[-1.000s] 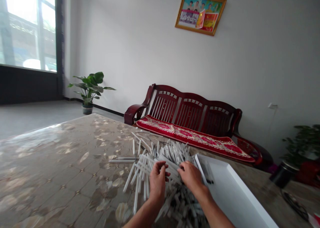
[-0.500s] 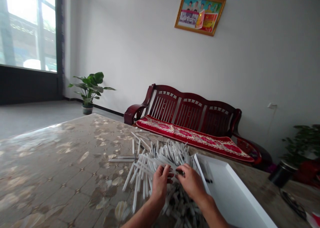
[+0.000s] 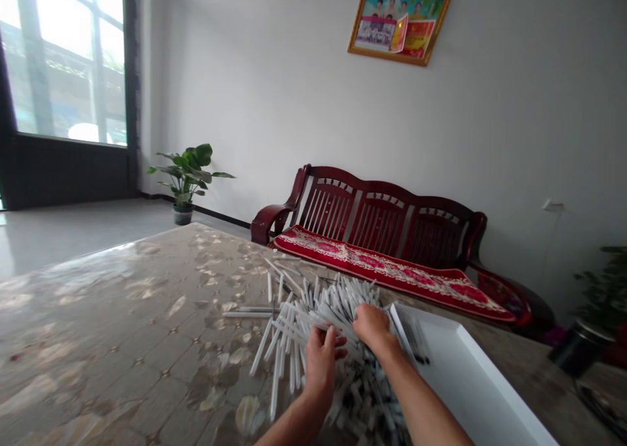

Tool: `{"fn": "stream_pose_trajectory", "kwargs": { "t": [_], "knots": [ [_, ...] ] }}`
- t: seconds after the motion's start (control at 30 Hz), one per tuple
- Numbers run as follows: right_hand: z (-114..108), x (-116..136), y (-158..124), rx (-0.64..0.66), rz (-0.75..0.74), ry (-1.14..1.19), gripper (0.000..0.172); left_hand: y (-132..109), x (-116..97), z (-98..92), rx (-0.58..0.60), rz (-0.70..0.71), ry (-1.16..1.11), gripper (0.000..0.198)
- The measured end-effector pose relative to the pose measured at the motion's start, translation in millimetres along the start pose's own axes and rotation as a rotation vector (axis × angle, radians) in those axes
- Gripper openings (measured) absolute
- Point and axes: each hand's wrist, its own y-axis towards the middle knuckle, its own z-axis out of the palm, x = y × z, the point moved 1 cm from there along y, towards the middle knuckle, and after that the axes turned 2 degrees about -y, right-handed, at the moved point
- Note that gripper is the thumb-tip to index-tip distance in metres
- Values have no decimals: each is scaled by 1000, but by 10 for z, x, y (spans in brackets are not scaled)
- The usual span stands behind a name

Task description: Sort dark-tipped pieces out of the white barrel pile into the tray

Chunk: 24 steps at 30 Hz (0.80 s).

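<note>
A big loose heap of slim, translucent white tubes covers the table in front of me. My left hand is at the heap's near side, fingers curled inward and close to the thumb; whatever may be between them cannot be made out. My right hand reaches into the right part of the heap, its fingers bent down and closed, the tips hidden behind the knuckles. Small dark and clear pieces lie piled below and between my forearms. In the white tray on the right, several tubes with black ends lie by the left wall.
The patterned table stretches away to the left. Behind it stands a dark red wooden bench with a red floral cover. A dark pot with a plant stands to the right of the tray.
My right hand has moved away from my left, up and forward into the heap. The left hand has hardly moved against the heap. The view has shifted slightly left.
</note>
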Motion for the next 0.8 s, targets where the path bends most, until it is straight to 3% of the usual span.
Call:
{"fn": "stream_pose_trajectory", "kwargs": {
  "t": [0.23,0.37,0.6,0.8],
  "knots": [
    [-76,-73,-129,-61,-16,12,20,10,-28,20,-50,-59,-126,34],
    [-121,-211,-343,-156,-110,139,22,-13,-134,37,-72,-82,-228,22],
    [136,-404,-865,-235,-337,503,18,-82,-262,73,-31,-135,-311,20],
    [313,-410,-1076,-221,-321,615,16,-117,-249,76,-3,-139,-348,23]
  ]
}}
